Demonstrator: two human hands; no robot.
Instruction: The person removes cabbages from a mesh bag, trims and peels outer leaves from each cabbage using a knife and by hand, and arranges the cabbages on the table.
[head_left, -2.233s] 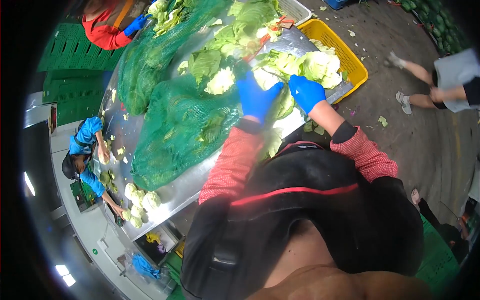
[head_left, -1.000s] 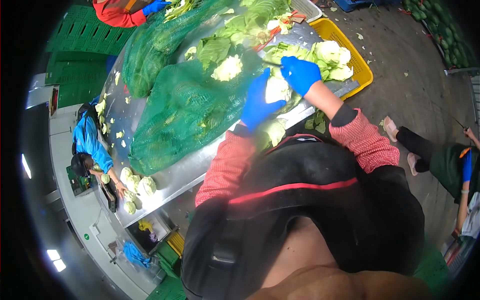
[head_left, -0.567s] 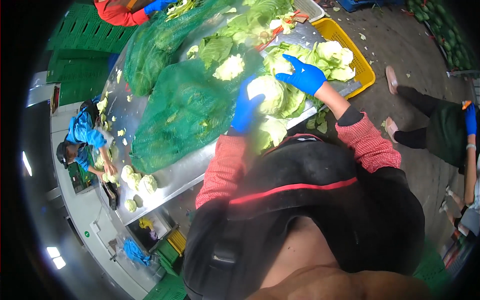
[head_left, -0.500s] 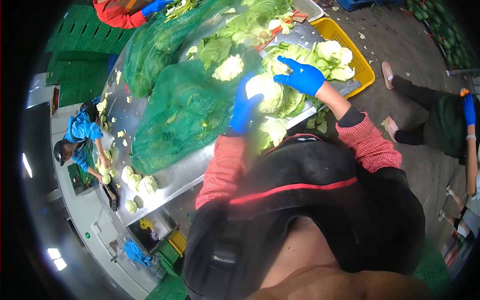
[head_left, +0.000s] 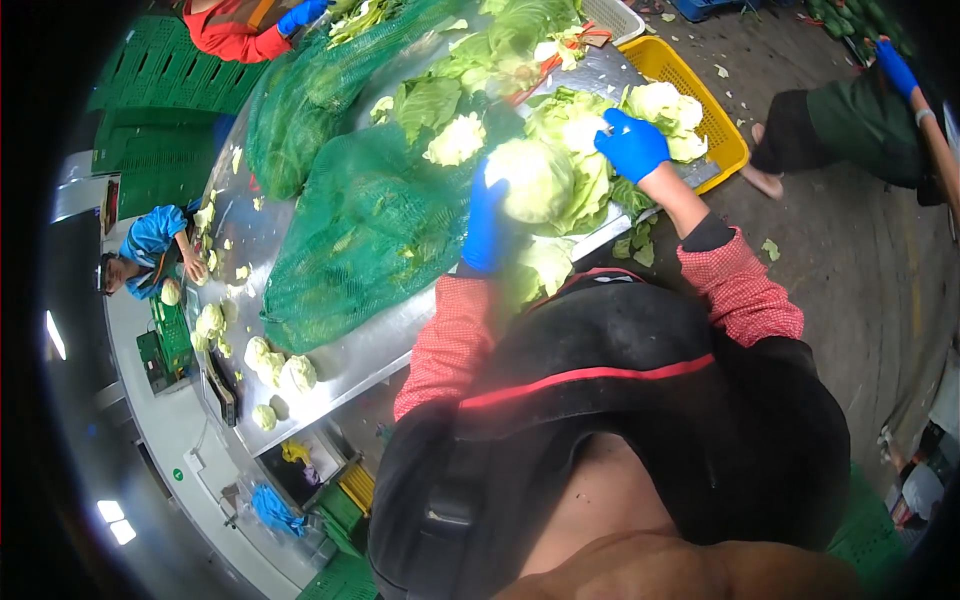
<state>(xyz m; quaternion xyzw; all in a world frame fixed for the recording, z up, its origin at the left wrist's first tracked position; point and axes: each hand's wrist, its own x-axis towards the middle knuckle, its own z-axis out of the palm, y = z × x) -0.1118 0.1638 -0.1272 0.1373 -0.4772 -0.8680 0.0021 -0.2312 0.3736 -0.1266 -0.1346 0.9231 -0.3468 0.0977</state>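
A pale green cabbage (head_left: 530,182) rests near the table's front edge, with loose outer leaves (head_left: 590,190) along its right side. My left hand (head_left: 484,222), in a blue glove, is pressed against the cabbage's left side and holds it; some of its fingers are blurred. To the right, my blue-gloved right hand (head_left: 636,150) has its fingers curled in at the edge of a pale cabbage leaf (head_left: 585,133). The fingertips are partly hidden. A separate leaf (head_left: 546,262) hangs at the table edge below the cabbage.
Green mesh sacks (head_left: 365,220) cover the middle of the metal table (head_left: 345,375). A yellow crate (head_left: 735,150) stands at the right, beside leafy trimmings (head_left: 668,112). Several trimmed cabbages (head_left: 297,374) sit at the left. Co-workers stand left (head_left: 155,240), far left (head_left: 235,30) and right (head_left: 865,130).
My right hand has moved slightly right, off the cabbage, and its spread fingers have curled in. The cabbage has turned to show a smoother face. The person at right has moved farther away.
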